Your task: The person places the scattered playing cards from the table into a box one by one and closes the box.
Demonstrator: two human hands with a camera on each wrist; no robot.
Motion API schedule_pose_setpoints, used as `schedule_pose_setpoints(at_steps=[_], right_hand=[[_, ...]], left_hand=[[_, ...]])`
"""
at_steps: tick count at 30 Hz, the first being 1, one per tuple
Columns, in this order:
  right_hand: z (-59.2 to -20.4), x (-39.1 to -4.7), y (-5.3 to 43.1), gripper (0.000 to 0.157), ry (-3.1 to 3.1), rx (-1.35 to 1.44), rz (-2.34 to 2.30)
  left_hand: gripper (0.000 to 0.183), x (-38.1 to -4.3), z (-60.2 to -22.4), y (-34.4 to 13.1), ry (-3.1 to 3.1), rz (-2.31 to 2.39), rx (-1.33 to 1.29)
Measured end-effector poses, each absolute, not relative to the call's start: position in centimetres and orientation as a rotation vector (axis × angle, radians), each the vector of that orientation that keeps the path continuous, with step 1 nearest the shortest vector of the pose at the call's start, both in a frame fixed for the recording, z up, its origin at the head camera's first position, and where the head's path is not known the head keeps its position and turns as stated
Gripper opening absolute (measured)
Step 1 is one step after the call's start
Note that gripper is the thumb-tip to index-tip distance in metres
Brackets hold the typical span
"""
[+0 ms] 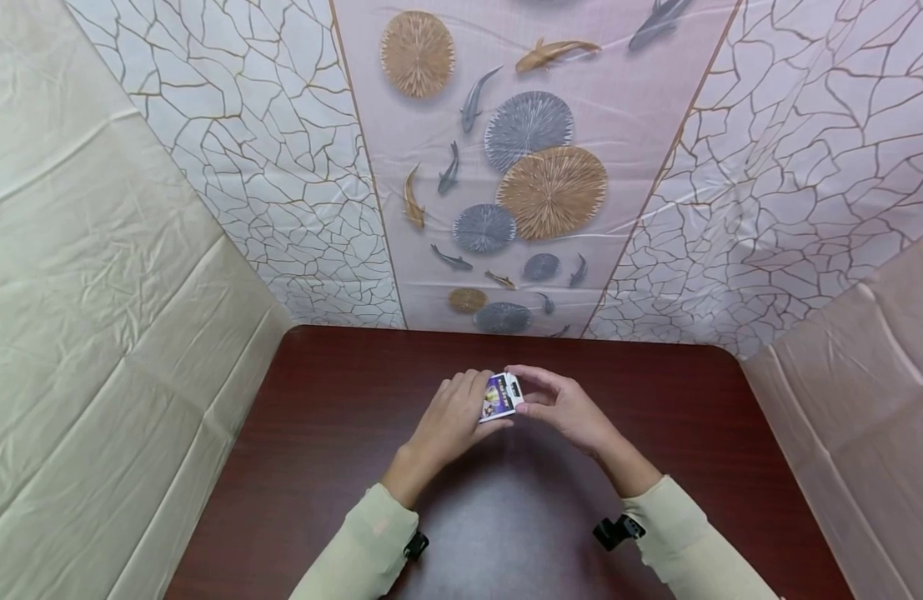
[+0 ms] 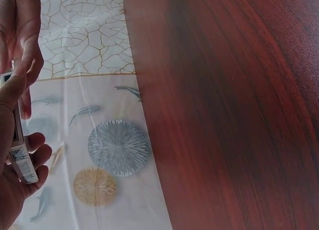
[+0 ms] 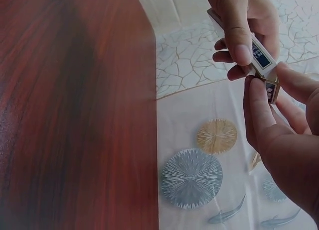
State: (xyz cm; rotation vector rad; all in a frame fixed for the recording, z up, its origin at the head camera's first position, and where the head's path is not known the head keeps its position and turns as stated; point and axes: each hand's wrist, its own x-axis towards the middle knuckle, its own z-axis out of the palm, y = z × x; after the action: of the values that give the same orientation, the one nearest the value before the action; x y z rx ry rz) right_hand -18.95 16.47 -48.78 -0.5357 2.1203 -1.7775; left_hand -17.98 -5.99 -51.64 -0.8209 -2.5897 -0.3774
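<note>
A small, flat printed box (image 1: 499, 398), white with a purple and yellow front, is held above the table between both hands. My left hand (image 1: 448, 421) grips its body, fingers over the far side and thumb along the near edge. At the box's right end, my right hand (image 1: 574, 412) pinches the end piece between thumb and fingers. In the right wrist view, that end piece (image 3: 270, 91) stands at an angle to the box's side, which bears a dark label (image 3: 260, 56). The left wrist view shows the box's narrow side (image 2: 22, 163) against the left fingers. Its contents are hidden.
The dark red wooden table (image 1: 341, 467) reaches to a backdrop (image 1: 446, 167) printed with fish and round shapes. Beige cloth walls (image 1: 116, 333) stand on the left and right. A small black camera (image 1: 617, 532) sits at the right wrist, another (image 1: 416, 546) at the left.
</note>
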Motion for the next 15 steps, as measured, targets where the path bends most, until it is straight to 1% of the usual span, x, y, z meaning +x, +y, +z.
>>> schedule_pose_setpoints(at_steps=[3,9,12,15], right_hand=[[-48.77,-18.95,16.42,0.059,2.179,-0.551,-1.722],[-48.74,-18.78,16.29,0.050,2.293,-0.611,-1.630],[-48.82,-18.76,16.09,0.053,2.266,-0.596,-1.692],[-49.02,-18.72,15.82,0.056,2.232,-0.516,-1.781]], left_hand=[[0.079,-17.94,-51.53,-6.01,-2.586,-0.356,-0.818],[0.079,-17.96,-51.49,-6.09,-2.575,-0.314,-0.809],[0.079,-18.00,-51.48,-6.09,-2.577,-0.308,-0.802],[0.080,-18.02,-51.46,-6.07,-2.577,-0.300,-0.801]])
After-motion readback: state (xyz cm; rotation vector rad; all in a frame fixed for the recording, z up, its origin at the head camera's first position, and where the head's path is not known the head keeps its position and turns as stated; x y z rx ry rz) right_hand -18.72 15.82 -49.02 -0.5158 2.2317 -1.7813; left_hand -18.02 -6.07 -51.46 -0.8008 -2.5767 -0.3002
